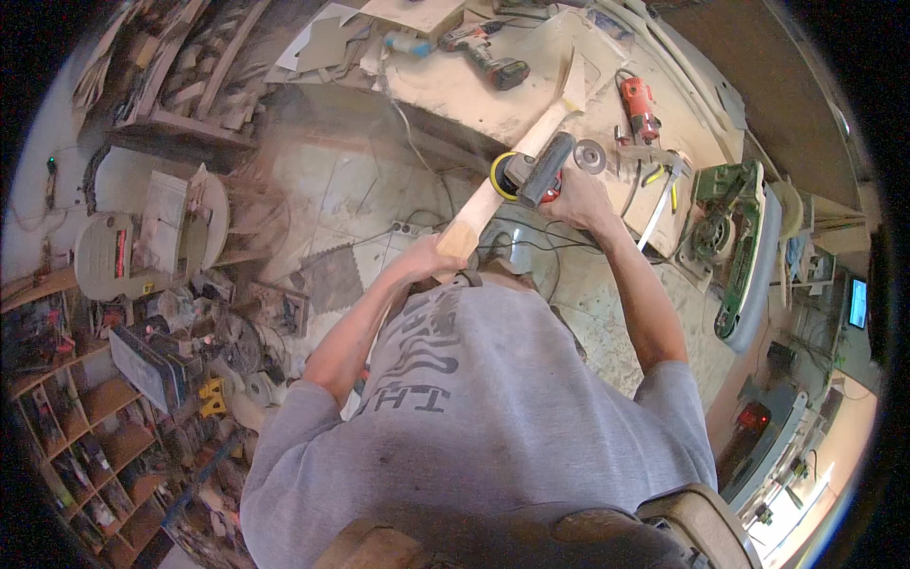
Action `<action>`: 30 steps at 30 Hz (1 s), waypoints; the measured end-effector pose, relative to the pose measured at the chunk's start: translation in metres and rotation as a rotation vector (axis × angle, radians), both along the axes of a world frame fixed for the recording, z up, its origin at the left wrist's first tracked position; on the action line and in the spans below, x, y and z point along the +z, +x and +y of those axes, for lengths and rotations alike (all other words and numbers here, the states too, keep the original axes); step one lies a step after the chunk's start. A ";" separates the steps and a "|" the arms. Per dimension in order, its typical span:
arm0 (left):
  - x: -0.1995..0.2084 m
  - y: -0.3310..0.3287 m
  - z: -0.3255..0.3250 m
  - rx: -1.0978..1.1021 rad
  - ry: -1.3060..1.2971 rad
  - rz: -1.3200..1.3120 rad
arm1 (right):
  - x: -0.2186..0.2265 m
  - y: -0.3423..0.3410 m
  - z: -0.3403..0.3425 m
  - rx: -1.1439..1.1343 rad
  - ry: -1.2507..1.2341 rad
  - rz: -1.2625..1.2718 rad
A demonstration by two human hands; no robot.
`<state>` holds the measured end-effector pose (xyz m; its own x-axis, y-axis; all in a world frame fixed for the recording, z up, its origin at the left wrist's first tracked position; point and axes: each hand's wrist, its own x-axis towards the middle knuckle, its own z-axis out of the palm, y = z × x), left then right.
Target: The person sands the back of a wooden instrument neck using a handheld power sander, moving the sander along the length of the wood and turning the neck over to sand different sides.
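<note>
A long, pale piece of shaped wood (482,207) runs slantwise from my waist up onto the dusty workbench (436,90). My left hand (434,258) is closed around its near end. My right hand (580,201) grips an angle grinder (546,171), dark on top with some red below. The grinder's yellow-rimmed disc (502,178) lies against or just over the middle of the wood; contact is hard to make out. Close beyond the right hand, a loose round metal disc (590,156) rests on the bench.
On the bench are a cordless drill (488,59), a red power tool (640,109) and a clamp (661,199). A green belt sander (730,237) stands at the right. Cables (417,156) trail down to the tiled floor. Shelves (104,441) fill the left.
</note>
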<state>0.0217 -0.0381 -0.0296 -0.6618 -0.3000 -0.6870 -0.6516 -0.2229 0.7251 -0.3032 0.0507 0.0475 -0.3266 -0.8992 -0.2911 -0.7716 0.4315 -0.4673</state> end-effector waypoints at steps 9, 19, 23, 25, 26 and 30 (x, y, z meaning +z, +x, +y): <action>-0.034 0.013 0.008 0.011 -0.114 0.014 | 0.028 0.008 -0.004 0.043 0.084 -0.025; 0.033 -0.016 0.034 -0.121 -0.682 -0.204 | 0.062 0.029 -0.008 0.097 0.134 0.011; 0.021 -0.014 0.037 -0.108 -0.675 -0.187 | 0.064 0.015 -0.013 -0.021 0.209 0.100; 0.023 -0.016 0.038 -0.119 -0.666 -0.181 | 0.054 -0.014 -0.016 -0.064 0.168 0.172; 0.022 -0.016 0.039 -0.126 -0.665 -0.182 | 0.052 -0.021 -0.018 -0.080 0.209 0.116; 0.029 -0.022 0.041 -0.126 -0.640 -0.233 | 0.031 -0.001 -0.007 0.039 0.161 0.075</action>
<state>-0.0004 0.0025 -0.0005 -0.5753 -0.6243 -0.5285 -0.7989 0.2902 0.5269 -0.3043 0.0441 0.0782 -0.3189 -0.8551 -0.4087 -0.8193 0.4655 -0.3347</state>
